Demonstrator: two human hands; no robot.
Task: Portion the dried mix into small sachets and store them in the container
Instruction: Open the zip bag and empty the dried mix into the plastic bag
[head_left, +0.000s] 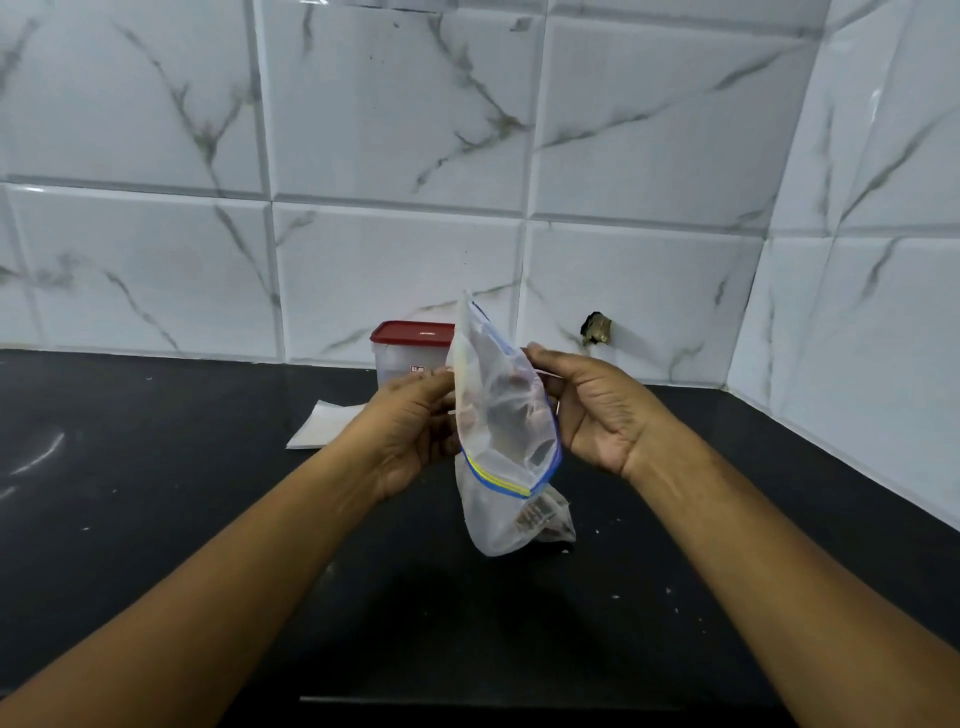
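A clear zip bag (501, 415) with a blue and yellow zip strip hangs in the air above the black counter (156, 519). Its mouth is spread wide. My left hand (410, 431) pinches the left edge of the bag. My right hand (592, 410) grips the right edge. Some brown dried mix (535, 519) sits in the bag's lower end, close to the counter. Behind the bag, by the wall, stands a clear container (405, 358) with a red lid, partly hidden by the bag.
A flat pile of white sachets (324, 426) lies on the counter left of my left hand. White marble tiles cover the back wall and the right wall. A small dark hole (596, 328) marks the back wall. Pale crumbs dot the counter.
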